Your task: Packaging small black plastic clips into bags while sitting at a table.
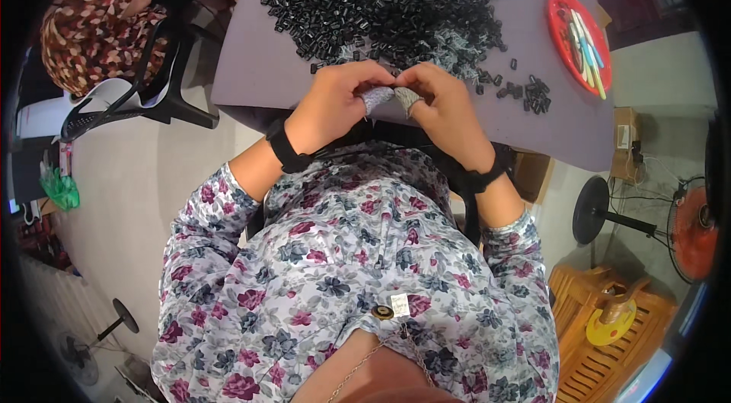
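My left hand (335,100) and my right hand (444,103) meet at the front edge of the table, fingertips almost touching. Both are closed in a pinch between thumb and index finger. Grey cloth covers my left thumb (377,100) and my right thumb (408,100). Something tiny and dark seems to sit between the fingertips, too small to make out. Just beyond my hands spreads a big heap of small black plastic pieces (381,3). Clear, whitish bits (455,49) are mixed into its near right side.
A red plate (558,7) with several slim-handled tools stands on the right of the grey-covered table (525,132). A few loose black pieces (537,94) lie nearer. Another person (103,37) sits at the left on a black chair (179,87). Fans and a wooden chair (601,342) are at the right.
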A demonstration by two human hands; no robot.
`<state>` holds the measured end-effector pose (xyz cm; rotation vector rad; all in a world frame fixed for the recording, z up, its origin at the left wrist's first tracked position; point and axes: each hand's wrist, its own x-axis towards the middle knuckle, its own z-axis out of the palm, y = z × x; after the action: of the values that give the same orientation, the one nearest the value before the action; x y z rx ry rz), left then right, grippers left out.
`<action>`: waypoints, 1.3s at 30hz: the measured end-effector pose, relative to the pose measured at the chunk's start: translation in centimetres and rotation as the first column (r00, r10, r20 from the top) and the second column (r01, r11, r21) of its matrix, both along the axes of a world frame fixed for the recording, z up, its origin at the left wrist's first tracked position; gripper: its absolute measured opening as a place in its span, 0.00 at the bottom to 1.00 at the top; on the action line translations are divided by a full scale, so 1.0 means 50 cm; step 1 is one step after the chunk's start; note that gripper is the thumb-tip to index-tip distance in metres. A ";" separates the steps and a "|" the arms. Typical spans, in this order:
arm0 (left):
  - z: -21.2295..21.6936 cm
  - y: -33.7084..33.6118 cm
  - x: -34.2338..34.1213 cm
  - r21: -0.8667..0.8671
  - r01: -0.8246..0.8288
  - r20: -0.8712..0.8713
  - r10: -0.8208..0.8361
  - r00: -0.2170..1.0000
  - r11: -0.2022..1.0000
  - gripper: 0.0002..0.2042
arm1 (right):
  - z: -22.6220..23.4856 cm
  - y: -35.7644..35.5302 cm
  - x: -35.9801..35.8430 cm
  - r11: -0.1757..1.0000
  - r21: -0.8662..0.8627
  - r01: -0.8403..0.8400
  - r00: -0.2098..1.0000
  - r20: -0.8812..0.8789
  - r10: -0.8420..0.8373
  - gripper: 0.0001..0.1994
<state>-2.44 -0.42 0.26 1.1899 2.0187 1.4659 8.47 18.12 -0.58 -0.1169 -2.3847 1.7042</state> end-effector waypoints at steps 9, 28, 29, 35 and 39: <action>-0.003 -0.048 -0.013 -0.148 -0.139 0.271 0.175 0.947 0.979 0.05 | 0.013 0.007 -0.034 0.935 0.353 0.040 0.997 -0.076 -0.014 0.07; -0.018 -0.064 -0.036 0.046 -0.173 0.798 0.067 0.599 0.984 0.07 | 0.000 0.004 -0.052 0.600 0.800 -0.004 0.995 -0.059 0.086 0.06; -0.019 -0.064 -0.038 0.056 -0.166 0.803 0.054 0.593 0.984 0.07 | 0.002 0.007 -0.052 0.611 0.791 -0.014 0.993 -0.060 0.100 0.07; -0.011 -0.053 -0.034 0.041 -0.140 0.770 0.058 0.635 0.989 0.06 | 0.008 0.039 -0.048 0.856 0.514 0.058 0.995 -0.100 -0.007 0.11; -0.014 -0.049 -0.037 0.028 -0.093 0.717 0.045 0.696 0.995 0.06 | 0.010 0.060 -0.040 0.922 0.364 0.129 0.973 -0.226 -0.047 0.11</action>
<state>-4.27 -2.86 -0.44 0.4162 1.4725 1.6873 6.49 21.14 -0.09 0.0188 -2.4478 1.1258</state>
